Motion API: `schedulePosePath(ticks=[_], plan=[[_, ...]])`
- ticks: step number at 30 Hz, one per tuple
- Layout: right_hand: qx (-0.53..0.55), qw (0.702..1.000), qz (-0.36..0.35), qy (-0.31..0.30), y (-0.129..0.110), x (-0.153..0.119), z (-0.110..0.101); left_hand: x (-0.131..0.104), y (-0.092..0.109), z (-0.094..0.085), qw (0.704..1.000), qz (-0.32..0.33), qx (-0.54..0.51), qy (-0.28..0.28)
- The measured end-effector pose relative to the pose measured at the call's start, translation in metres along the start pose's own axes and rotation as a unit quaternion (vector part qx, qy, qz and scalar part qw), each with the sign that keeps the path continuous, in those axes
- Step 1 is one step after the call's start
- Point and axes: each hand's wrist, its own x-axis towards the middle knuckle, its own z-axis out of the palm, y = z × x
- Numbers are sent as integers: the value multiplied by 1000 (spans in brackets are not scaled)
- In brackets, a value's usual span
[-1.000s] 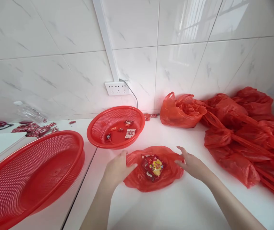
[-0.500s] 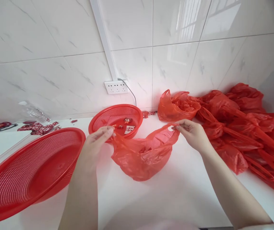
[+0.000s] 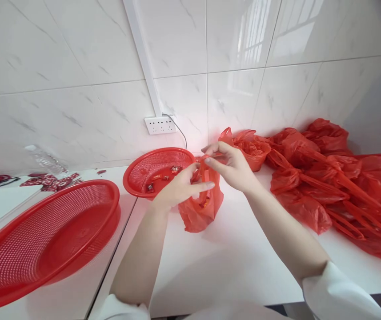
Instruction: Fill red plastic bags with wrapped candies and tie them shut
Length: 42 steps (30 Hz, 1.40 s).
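Right hand (image 3: 235, 171) pinched the drawn-up top of the red bag (image 3: 200, 218), fingertips nearly together, while the left hand (image 3: 177, 189) was half open against it, its exact grip hidden; this presumably kept the mouth gathered. Bag stood upright between them, base apparently on the counter (image 3: 230, 258), which would have borne its weight. Small basket (image 3: 158, 150) sat just beyond, its wrapped pieces (image 3: 176, 169) within reach; large basket (image 3: 116, 195) lay left, bagged bundles (image 3: 313, 178) right, leaving working room between.

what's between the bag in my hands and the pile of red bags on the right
Your right hand and forearm, over white tabletop, as the head view shows.
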Motion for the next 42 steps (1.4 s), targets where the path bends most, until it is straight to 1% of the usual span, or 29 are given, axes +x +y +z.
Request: schedulePosePath(ticks=[2,4,5,7,9,11,13,15,17,20,22,26,27,28,29,30,31,32,33,35,36,37,38,39,40,41,42], plan=[[-6,1000,-11,-28,-3,2,6,5,-2,8,999,14,41,17],[-6,998,-15,-58,-4,2,5,8,-5,12,999,16,37,31],[-1,996,-19,-83,-2,1,3,9,-6,12,1000,4,17,26],[30,990,-18,-139,6,-4,-2,8,-11,9,998,-37,-56,16],[82,982,1,-170,19,-11,-7,6,-16,4,988,-72,-135,26],[129,979,31,-155,35,-18,-8,3,-20,2,980,-86,-175,36],[159,979,52,-117,48,-24,-6,1,-22,4,978,-88,-184,33],[184,977,65,-81,56,-27,-2,-1,-20,9,975,-92,-201,33],[209,973,81,-62,58,-28,2,-4,-19,12,966,-97,-239,29],[245,961,109,-68,60,-27,6,-5,-20,12,938,-98,-332,-23],[254,958,124,-55,67,-27,7,-5,-27,8,916,-102,-384,-53],[269,953,136,30,83,-28,5,2,-46,-1,888,-131,-437,-64],[270,953,126,44,85,-29,4,4,-51,-2,879,-142,-451,-64],[266,957,110,43,86,-29,2,5,-54,-3,871,-150,-465,-60],[252,963,87,24,84,-30,0,7,-56,-3,864,-156,-475,-57],[229,971,60,-13,81,-30,-2,8,-57,-3,858,-162,-485,-54],[196,978,33,-62,77,-30,-3,9,-58,-3,848,-170,-500,-53],[157,981,6,-113,72,-31,-4,10,-57,-3,831,-181,-523,-52],[114,981,-17,-155,68,-31,-4,11,-57,-3,808,-194,-554,-48],[42,976,-39,-208,61,-31,-2,12,-55,-5,762,-207,-613,-27],[22,973,-40,-224,60,-31,1,12,-54,-7,752,-202,-627,-10],[13,972,-35,-230,60,-32,4,12,-54,-8,757,-190,-625,0],[14,975,-27,-220,61,-32,8,11,-54,-10,777,-174,-605,-4],[21,981,-16,-190,62,-33,12,9,-54,-11,808,-161,-567,-26],[34,989,-4,-145,64,-34,16,7,-54,-12,844,-151,-510,-58],[53,994,13,-97,66,-34,19,4,-53,-11,883,-145,-436,-91],[79,994,36,-65,67,-35,23,1,-52,-10,920,-139,-347,-116]])
